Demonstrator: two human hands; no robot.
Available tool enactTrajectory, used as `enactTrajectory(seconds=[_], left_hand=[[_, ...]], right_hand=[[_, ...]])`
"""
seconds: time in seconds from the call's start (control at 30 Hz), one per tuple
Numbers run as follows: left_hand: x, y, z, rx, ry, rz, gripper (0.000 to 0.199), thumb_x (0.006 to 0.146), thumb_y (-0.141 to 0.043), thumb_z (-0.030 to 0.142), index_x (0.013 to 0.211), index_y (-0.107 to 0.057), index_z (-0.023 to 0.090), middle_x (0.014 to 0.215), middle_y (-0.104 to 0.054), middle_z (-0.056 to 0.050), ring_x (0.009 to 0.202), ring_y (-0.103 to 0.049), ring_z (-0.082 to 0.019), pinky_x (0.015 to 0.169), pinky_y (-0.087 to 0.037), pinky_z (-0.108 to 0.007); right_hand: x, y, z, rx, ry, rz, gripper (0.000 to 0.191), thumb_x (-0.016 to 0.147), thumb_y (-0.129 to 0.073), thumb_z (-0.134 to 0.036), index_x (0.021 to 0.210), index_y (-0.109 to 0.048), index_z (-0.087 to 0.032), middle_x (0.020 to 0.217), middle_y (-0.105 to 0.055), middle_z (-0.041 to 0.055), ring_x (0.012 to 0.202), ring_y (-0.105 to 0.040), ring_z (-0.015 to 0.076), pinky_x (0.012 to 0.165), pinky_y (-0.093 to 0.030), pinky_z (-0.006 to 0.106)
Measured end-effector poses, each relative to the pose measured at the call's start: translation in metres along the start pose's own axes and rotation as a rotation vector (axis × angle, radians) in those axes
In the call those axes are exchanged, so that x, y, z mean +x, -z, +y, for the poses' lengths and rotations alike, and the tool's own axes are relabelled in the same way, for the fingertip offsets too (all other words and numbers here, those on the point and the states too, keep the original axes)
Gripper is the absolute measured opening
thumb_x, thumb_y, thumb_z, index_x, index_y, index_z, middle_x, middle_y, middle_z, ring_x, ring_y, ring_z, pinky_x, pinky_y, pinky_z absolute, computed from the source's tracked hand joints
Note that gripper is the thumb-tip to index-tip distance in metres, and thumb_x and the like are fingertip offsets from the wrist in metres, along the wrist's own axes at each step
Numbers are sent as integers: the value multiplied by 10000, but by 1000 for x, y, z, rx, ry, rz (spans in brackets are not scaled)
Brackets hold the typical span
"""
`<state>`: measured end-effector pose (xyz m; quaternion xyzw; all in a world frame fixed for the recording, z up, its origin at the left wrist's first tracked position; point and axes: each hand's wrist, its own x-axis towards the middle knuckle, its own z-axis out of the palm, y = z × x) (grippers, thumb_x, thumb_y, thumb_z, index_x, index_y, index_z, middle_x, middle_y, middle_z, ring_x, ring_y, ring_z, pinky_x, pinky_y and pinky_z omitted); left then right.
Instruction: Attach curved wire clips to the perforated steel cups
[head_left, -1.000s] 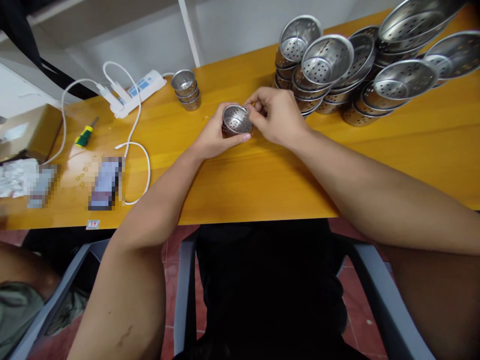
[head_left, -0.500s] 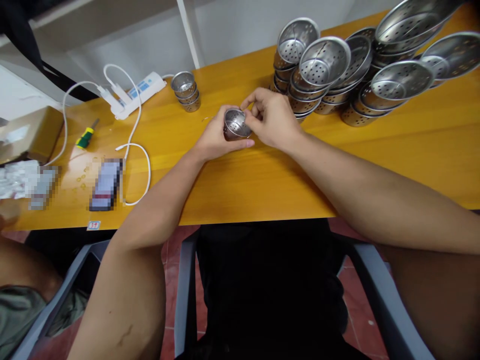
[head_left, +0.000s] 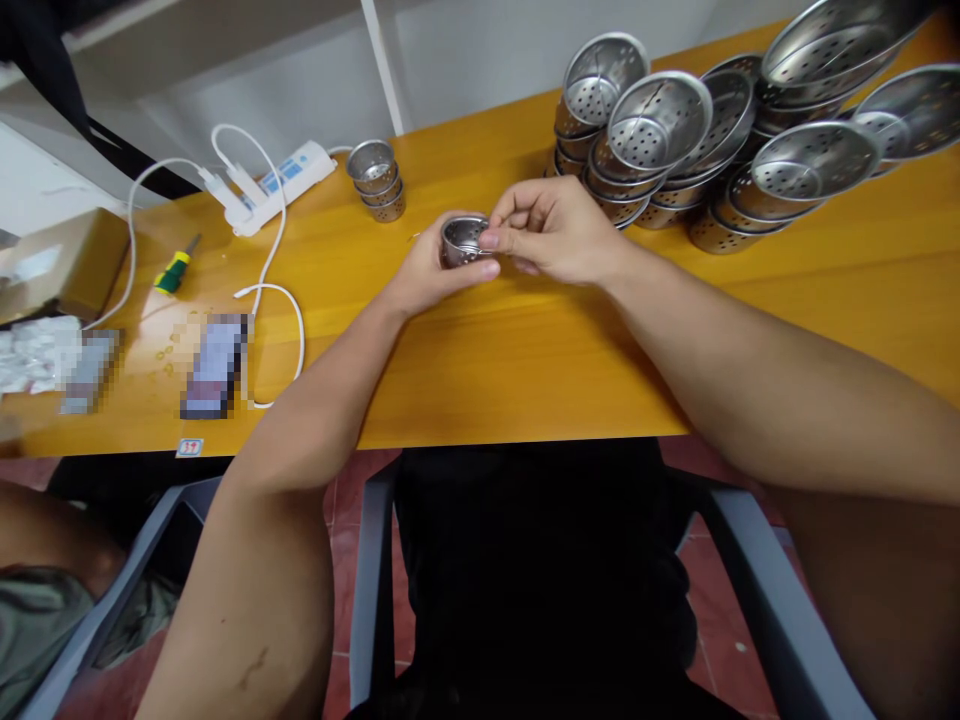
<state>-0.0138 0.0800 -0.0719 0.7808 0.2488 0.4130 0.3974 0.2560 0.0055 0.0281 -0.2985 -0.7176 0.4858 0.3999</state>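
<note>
A small perforated metal cup (head_left: pixel 460 238) is held above the table by my left hand (head_left: pixel 429 272), whose fingers and thumb wrap round it. My right hand (head_left: pixel 551 232) is at the cup's right rim, with thumb and index finger pinched together there; whether they grip the rim or something small is too fine to make out. Behind my left hand stands a short stack of similar small cups (head_left: pixel 373 172). Several stacks of wider perforated cups (head_left: pixel 658 125) stand beyond my right hand.
On the left of the wooden table (head_left: pixel 510 390) are a white power strip (head_left: pixel 289 188) with cables, a green and yellow screwdriver (head_left: pixel 174 272), a phone (head_left: pixel 216 366), a cardboard box (head_left: pixel 71 265) and a plastic bag (head_left: pixel 37 355). Another person's leg (head_left: pixel 52 530) shows at lower left.
The cup is tilted differently, its opening looking flatter now. My right hand has turned, and its thumb and index finger have closed at the rim. The view has shifted slightly.
</note>
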Motion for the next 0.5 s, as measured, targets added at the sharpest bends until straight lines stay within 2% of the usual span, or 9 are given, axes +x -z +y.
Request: enactTrajectory(seconds=[0.1, 0.23, 0.37, 0.5], left_hand=[[2, 4, -10, 95, -104, -27, 1308, 718, -1090, 1092, 1648, -695, 261, 1530, -800, -132, 1417, -836, -376, 1306, -683, -622], [2, 6, -20, 161, -171, -59, 1267, 867, -968, 1122, 1722, -625, 252, 1579, -772, -136, 1483, -817, -389, 1376, -628, -669], [2, 6, -22, 172, -212, -50, 1160, 978, -928, 1065, 1724, -579, 248, 1589, -785, -123, 1431, -838, -345, 1294, -698, -607], [11, 11, -32, 134, -291, -53, 1067, 914, -1156, 840, 1697, -608, 365, 1570, -868, -62, 1319, -866, -284, 1130, -788, -463]], right_hand=[[1, 1, 2, -18, -57, 33, 725, 972, -1119, -958, 1049, -760, -332, 668, -646, -22, 614, -580, 217, 534, -454, 363], [2, 1, -1, 45, -53, 17, 735, 969, -1162, -898, 1019, -727, -309, 657, -670, -30, 567, -576, 185, 489, -417, 335], [3, -2, -7, 120, 15, 3, 823, 888, -1187, -948, 949, -697, -289, 616, -648, -50, 465, -520, 129, 421, -323, 316], [3, -6, -9, 122, 2, 45, 860, 781, -1223, -977, 925, -741, -280, 611, -666, -45, 447, -559, 130, 401, -306, 311]])
